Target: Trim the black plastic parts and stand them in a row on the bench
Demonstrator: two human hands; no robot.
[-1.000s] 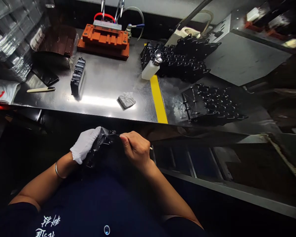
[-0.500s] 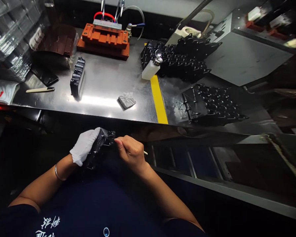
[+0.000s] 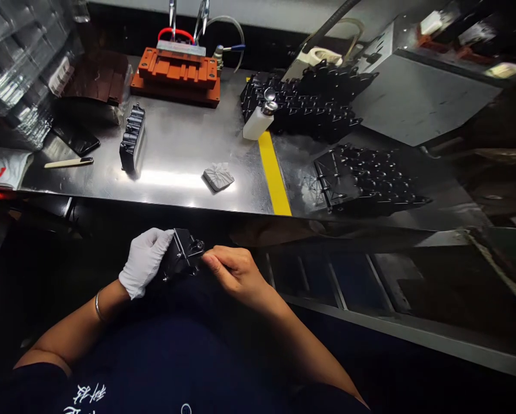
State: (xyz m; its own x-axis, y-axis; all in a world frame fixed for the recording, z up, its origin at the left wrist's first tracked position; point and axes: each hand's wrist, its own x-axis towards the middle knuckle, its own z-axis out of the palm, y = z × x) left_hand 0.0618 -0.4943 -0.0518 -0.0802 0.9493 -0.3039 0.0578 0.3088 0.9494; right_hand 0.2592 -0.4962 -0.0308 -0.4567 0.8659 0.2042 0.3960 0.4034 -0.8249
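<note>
My left hand (image 3: 145, 260), in a white glove, is closed around a black moulded plastic part (image 3: 181, 253) with ribs and small posts, held in front of my dark shirt below the bench edge. Bare, my right hand (image 3: 236, 271) is closed in a pinch at the right edge of that part. The slim pale-handled tool in this hand, whose end showed half a second ago, is now hidden behind the fingers. A similar black part (image 3: 133, 138) stands on its edge on the metal bench (image 3: 176, 149). Near the bench's front lies a small grey wrapped pad (image 3: 218, 176).
An orange fixture (image 3: 176, 75) sits at the back. A white pump bottle (image 3: 258, 122) stands by the yellow tape (image 3: 274, 172), with stacked black parts (image 3: 310, 103) and more black parts (image 3: 374, 178) to the right. At left are a cream-handled tool (image 3: 68, 163), a phone (image 3: 77, 138) and clear trays (image 3: 16, 57).
The black part has turned in my left hand and shows a different side. My right hand has rotated and lowered slightly, and the pale tool end behind it has gone from sight.
</note>
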